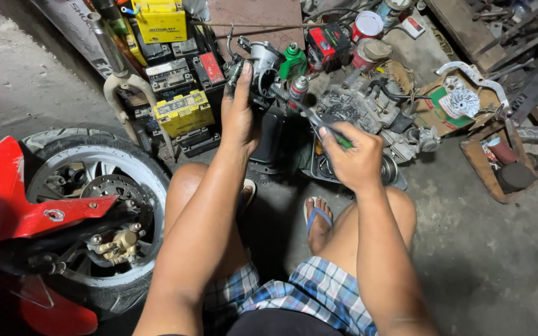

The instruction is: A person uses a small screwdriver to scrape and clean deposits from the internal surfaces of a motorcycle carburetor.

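Nearest the camera, the person's bare knees and plaid shorts (306,292) frame the view, with one foot in a blue-strapped sandal (317,218) on the concrete floor (468,236) just below the right grip. The right hand (353,158) is closed tight around the green handle of a screwdriver (319,124), whose dark shaft runs up and to the left from the grip toward the metal part in the other hand. The left hand (239,115) is raised, its grip wrapped around a grey metal carburetor (259,65); the fingers cover its left side and the body shows just right of the palm. Whether the screwdriver tip touches the carburetor cannot be told. Well to the left of both grips stands a motorcycle front wheel (98,218) with a brake disc, partly covered by a red fender (14,199). Just beyond the left grip sits a stack of batteries, yellow ones (183,112) among them. Beyond the right grip lie a greasy engine part (359,106), a green bottle (292,59) and red cans (366,26), with a cardboard box (443,102) farther right.
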